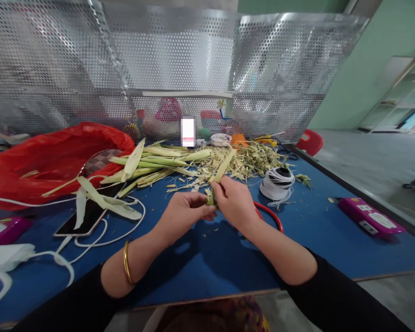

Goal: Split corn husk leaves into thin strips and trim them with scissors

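Note:
A pale green-yellow strip of corn husk [225,165] rises from between my two hands, above the middle of the table. My left hand [184,213] is closed, thumb and fingers pinching the strip's lower, greener end. Close beside it, my right hand [235,203] grips the strip a little higher, its fingers partly hidden. Behind them lie a bundle of corn husks [162,162] and a heap of husk scraps [210,161]. A red curved handle [275,216] shows from behind my right wrist; the rest of it is hidden. To the right stands a spool of white string [277,184].
At the left are a red plastic bag [55,152], a phone [72,226] with husk pieces across it, and white cables [124,230]. A purple box-like object [370,216] lies at the right. A perforated metal screen [173,50] closes off the table's back.

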Demonstrator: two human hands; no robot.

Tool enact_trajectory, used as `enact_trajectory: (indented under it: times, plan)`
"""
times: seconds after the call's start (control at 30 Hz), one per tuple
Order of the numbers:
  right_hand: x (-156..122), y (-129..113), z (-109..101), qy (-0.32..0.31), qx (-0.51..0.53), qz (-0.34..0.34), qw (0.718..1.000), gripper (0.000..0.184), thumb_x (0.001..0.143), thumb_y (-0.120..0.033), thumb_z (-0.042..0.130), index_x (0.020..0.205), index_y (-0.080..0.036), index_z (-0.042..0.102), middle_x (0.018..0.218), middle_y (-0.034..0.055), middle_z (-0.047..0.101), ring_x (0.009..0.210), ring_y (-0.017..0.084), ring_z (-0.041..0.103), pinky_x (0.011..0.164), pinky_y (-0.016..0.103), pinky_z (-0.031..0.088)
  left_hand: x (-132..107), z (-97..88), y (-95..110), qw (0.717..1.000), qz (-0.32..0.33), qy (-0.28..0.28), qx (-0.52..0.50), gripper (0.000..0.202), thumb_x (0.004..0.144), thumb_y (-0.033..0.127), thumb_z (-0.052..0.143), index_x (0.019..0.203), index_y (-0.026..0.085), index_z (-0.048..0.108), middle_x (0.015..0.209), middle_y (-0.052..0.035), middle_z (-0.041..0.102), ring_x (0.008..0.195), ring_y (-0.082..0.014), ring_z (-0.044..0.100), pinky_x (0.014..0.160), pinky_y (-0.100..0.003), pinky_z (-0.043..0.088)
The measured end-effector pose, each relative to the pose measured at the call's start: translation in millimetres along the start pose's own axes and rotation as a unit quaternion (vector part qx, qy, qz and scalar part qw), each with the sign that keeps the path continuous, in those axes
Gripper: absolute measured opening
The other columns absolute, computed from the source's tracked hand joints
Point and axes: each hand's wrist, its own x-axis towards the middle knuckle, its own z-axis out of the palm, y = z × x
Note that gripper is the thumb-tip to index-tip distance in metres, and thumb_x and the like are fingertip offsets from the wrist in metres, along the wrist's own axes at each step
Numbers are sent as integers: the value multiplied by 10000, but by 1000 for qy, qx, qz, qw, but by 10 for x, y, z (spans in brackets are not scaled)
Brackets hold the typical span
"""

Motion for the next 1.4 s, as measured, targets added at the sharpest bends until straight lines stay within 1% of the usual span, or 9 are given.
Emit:
enact_trajectory:
  times: [0.17,0.27,0.5,0.7,0.93,1.1,1.17,1.3,1.4]
  plan:
    - [12,16,46,-8,41,6,999,263,900,-343,455,689,-199,519,616,10,567,573,152,477,531,252,257,-11,42,-13,997,48,67,14,301,702,361,722,904,138,718,820,-26,733,717,-160,662,735,-263,523]
    - [9,20,60,-5,70,-2,998,214,873,-311,488,687,-205,501,606,-6,550,570,146,472,532,244,268,-17,59,-3,995,19,92,-40,392,658,378,758,955,135,677,732,-19,728,714,-178,679,752,-294,535]
    - [-6,11,75,23,98,14,995,246,857,-339,515,649,-211,481,554,-34,487,534,135,425,522,239,268,-34,105,51,990,1,126,-57,279,599,356,789,733,137,678,719,-27,725,615,-161,668,671,-276,552]
    - [61,67,-92,-98,189,-44,976,164,849,-360,552,817,-199,560,533,-72,463,500,110,422,497,219,279,22,-72,60,977,-26,185,-106,269,619,294,791,813,131,703,665,-11,716,572,-134,665,653,-247,555]
    - [141,198,-392,-229,366,-96,897,236,833,-237,567,1044,-179,656,606,-48,562,535,89,467,529,209,367,52,-187,76,970,-71,180,-145,254,605,218,806,824,129,715,646,-23,721,548,-121,658,621,-226,553]
    - [131,205,-368,-302,569,-20,764,191,797,-266,625,931,-169,721,835,45,715,632,108,614,653,255,495,28,-201,107,977,-70,145,-141,282,617,266,811,843,122,725,687,-44,731,581,-121,662,647,-219,548]
    - [124,173,-325,-286,612,-10,737,224,748,-274,684,948,-178,717,866,49,725,680,129,652,705,282,517,31,-215,113,978,-71,137,-143,300,620,281,810,860,121,729,740,-59,741,596,-116,662,652,-209,543]
    - [115,116,-253,-153,557,-30,816,121,729,-312,700,747,-194,719,664,6,677,609,135,614,667,294,518,53,-226,102,972,-82,159,-153,267,589,256,822,810,138,731,693,-40,732,557,-110,650,619,-202,539]
    - [115,120,-225,-37,509,-55,858,150,789,-319,637,705,-212,701,719,15,664,742,156,612,745,304,497,68,-226,75,973,-82,159,-148,247,592,260,821,787,141,726,686,-38,730,559,-112,653,621,-206,544]
